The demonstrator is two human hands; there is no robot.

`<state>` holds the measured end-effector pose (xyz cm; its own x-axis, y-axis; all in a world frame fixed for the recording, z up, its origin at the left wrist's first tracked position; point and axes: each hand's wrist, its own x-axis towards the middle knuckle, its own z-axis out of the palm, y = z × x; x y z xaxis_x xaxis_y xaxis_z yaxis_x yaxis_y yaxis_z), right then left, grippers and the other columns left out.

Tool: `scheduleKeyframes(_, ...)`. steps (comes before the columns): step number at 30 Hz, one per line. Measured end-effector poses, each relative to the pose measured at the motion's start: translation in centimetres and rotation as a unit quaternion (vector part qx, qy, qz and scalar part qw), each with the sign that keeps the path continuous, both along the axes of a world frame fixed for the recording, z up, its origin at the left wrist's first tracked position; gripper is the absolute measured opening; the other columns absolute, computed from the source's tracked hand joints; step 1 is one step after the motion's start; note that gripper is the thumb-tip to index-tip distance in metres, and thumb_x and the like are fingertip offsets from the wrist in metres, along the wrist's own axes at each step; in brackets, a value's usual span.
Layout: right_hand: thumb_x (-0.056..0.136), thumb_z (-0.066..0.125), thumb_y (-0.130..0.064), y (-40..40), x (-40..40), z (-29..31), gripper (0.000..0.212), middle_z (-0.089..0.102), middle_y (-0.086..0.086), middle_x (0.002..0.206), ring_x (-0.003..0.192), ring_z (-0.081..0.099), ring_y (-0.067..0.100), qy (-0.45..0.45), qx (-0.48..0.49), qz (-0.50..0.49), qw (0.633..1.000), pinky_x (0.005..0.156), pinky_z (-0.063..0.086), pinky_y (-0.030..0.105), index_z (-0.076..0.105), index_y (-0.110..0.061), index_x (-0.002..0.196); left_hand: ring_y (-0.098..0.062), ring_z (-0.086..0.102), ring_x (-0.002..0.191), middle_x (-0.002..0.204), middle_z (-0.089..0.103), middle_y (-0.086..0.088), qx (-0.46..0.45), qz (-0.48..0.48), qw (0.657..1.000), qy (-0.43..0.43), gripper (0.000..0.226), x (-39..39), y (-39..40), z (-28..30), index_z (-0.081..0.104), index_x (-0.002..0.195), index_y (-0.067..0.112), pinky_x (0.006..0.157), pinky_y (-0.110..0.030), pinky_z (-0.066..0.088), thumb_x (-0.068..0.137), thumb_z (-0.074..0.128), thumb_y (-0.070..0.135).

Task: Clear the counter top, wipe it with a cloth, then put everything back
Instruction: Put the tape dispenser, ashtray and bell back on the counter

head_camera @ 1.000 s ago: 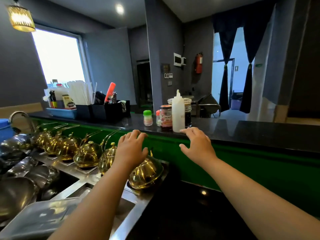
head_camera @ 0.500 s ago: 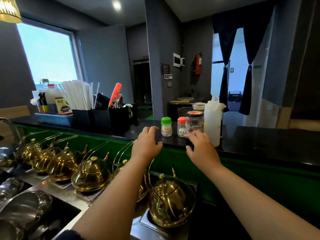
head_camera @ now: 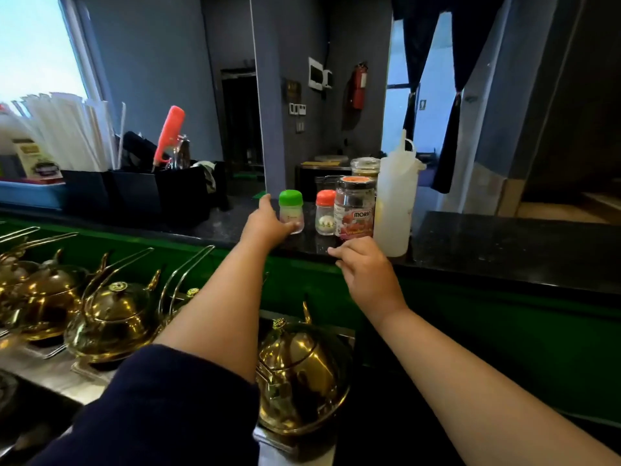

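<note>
My left hand (head_camera: pixel 265 223) wrapped round green-capped bottle (head_camera: pixel 291 211) on the black table (head_camera: pixel 487 240), my right hand (head_camera: pixel 361 267) loosely curled, holding nothing, jam jar (head_camera: pixel 355 206) just beyond its fingertips, orange-capped bottle (head_camera: pixel 325 212) between both hands

Grey walls (head_camera: pixel 161 62), bright window (head_camera: pixel 30 45), perhaps daylight.

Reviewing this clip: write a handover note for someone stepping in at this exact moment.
Left hand: gripping the green-capped bottle, which stands on the counter.
Right hand: holding nothing, fingers loosely curled at the counter edge, just short of the jam jar.
Also on the counter: orange-capped bottle, squeeze bottle, black organiser.
Done: nothing cleared yet.
Left: clear everything, wipe, put back. No cloth in view.
</note>
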<state>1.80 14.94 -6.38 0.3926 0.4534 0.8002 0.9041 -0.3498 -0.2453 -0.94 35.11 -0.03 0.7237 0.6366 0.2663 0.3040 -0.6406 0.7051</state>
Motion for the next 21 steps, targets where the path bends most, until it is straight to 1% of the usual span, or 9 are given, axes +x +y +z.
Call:
scheduleKeyframes(1, 0.078, 0.072, 0.003, 0.0, 0.1, 0.0, 0.024, 0.066, 0.006, 0.093, 0.092, 0.060, 0.020, 0.005, 0.004, 0.004, 1.000, 0.086, 0.041, 0.014, 0.073, -0.003, 0.101, -0.027, 0.053, 0.121, 0.132, 0.056, -0.010, -0.004, 0.002, 1.000, -0.003, 0.089, 0.3, 0.0, 0.0, 0.021, 0.150, 0.015, 0.096, -0.038, 0.043, 0.081, 0.074, 0.034)
scheduleKeyframes(3, 0.077, 0.072, 0.003, 0.1, 0.3, -0.1, 0.023, 0.066, 0.007, 0.092, 0.092, 0.060, 0.022, 0.001, 0.004, 0.010, 1.000, 0.087, 0.040, 0.016, 0.073, -0.002, 0.100, -0.025, 0.055, 0.118, 0.127, 0.060, -0.008, 0.000, 0.009, 1.000, -0.008, 0.074, 0.7, 0.1, 0.0, 0.037, 0.142, 0.014, 0.094, -0.035, 0.043, 0.081, 0.074, 0.032)
scheduleKeyframes(4, 0.077, 0.072, 0.003, 0.1, 0.3, -0.1, 0.023, 0.067, 0.007, 0.092, 0.091, 0.061, 0.023, -0.002, 0.003, 0.011, 1.000, 0.085, 0.041, 0.017, 0.073, -0.002, 0.100, -0.024, 0.056, 0.115, 0.125, 0.061, -0.007, 0.002, 0.012, 1.000, -0.010, 0.065, 0.7, 0.1, 0.0, 0.045, 0.136, 0.013, 0.093, -0.034, 0.044, 0.081, 0.074, 0.032)
scheduleKeyframes(6, 0.078, 0.072, 0.002, 0.1, 0.3, -0.1, 0.023, 0.067, 0.007, 0.092, 0.091, 0.061, 0.022, -0.006, 0.003, 0.009, 1.000, 0.083, 0.046, 0.022, 0.074, -0.003, 0.100, -0.022, 0.058, 0.111, 0.122, 0.063, -0.006, -0.006, 0.019, 1.000, -0.020, 0.057, 0.5, 0.1, -0.1, 0.053, 0.127, 0.014, 0.092, -0.034, 0.046, 0.079, 0.076, 0.033)
scheduleKeyframes(9, 0.078, 0.072, 0.002, 0.2, 0.3, -0.2, 0.022, 0.066, 0.006, 0.092, 0.092, 0.060, 0.022, -0.007, 0.013, 0.010, 1.000, 0.083, 0.049, 0.026, 0.074, -0.003, 0.100, -0.020, 0.059, 0.105, 0.117, 0.064, -0.005, -0.019, 0.022, 0.999, -0.036, 0.055, -0.1, -0.3, -0.2, 0.056, 0.122, 0.014, 0.084, -0.030, 0.046, 0.076, 0.078, 0.035)
scheduleKeyframes(13, 0.080, 0.070, 0.002, 0.2, 0.1, -0.2, 0.021, 0.066, 0.007, 0.092, 0.092, 0.060, 0.022, -0.005, 0.027, 0.013, 1.000, 0.084, 0.049, 0.026, 0.074, -0.002, 0.100, -0.013, 0.057, 0.091, 0.108, 0.062, 0.001, -0.017, 0.007, 0.999, -0.042, 0.056, -1.5, -1.9, -0.3, 0.055, 0.120, 0.016, 0.070, -0.025, 0.043, 0.074, 0.079, 0.037)
scheduleKeyframes(16, 0.081, 0.068, 0.003, 0.0, -0.2, -0.2, 0.024, 0.066, 0.009, 0.094, 0.093, 0.061, 0.025, -0.007, 0.014, 0.009, 1.000, 0.084, 0.050, 0.029, 0.073, -0.002, 0.104, -0.011, 0.057, 0.089, 0.101, 0.061, 0.004, -0.010, -0.013, 0.999, -0.050, 0.053, -2.5, -3.6, -0.5, 0.055, 0.117, 0.016, 0.069, -0.023, 0.044, 0.074, 0.080, 0.036)
scheduleKeyframes(18, 0.082, 0.066, 0.006, -0.5, -0.5, -0.2, 0.028, 0.067, 0.011, 0.099, 0.096, 0.062, 0.026, -0.010, -0.002, 0.010, 1.000, 0.087, 0.047, 0.027, 0.071, -0.001, 0.109, -0.009, 0.056, 0.086, 0.098, 0.059, 0.005, -0.007, -0.024, 0.998, -0.054, 0.051, -2.8, -4.6, -0.6, 0.055, 0.115, 0.017, 0.063, -0.018, 0.042, 0.075, 0.079, 0.036)
scheduleKeyframes(21, 0.081, 0.067, 0.007, -2.0, -0.8, -0.3, 0.031, 0.067, 0.011, 0.097, 0.095, 0.062, 0.025, -0.038, -0.003, 0.004, 0.999, 0.084, 0.051, 0.028, 0.070, -0.001, 0.111, -0.008, 0.055, 0.086, 0.102, 0.060, 0.004, -0.010, -0.029, 0.998, -0.055, 0.052, -2.9, -5.7, -0.6, 0.054, 0.118, 0.016, 0.058, -0.016, 0.039, 0.076, 0.078, 0.035)
